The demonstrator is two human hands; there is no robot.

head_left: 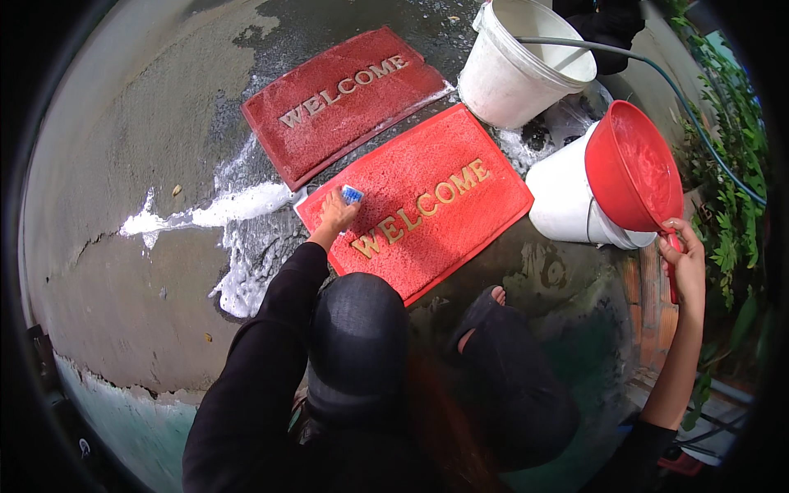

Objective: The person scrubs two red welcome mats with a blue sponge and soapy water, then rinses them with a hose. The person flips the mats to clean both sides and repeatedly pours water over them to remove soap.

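A bright red doormat [427,205] with raised gold lettering lies flat on the wet concrete in front of my knees. My left hand [335,212] is closed around a small blue-and-white scrub brush [352,195], at the mat's left end. Over on the right, my right hand [684,251] grips the handle of a large red dipper [629,164]. The dipper holds water and is tilted toward me, above a white bucket [563,189] whose upper part it hides. A darker red doormat [345,99] lies just beyond the bright one.
A second white bucket [509,78] stands at the back right, with a grey-green hose [657,70] running over its rim. White suds [222,209] spread over the concrete left of the mats. Green plants [731,181] and brickwork [653,320] edge the right side.
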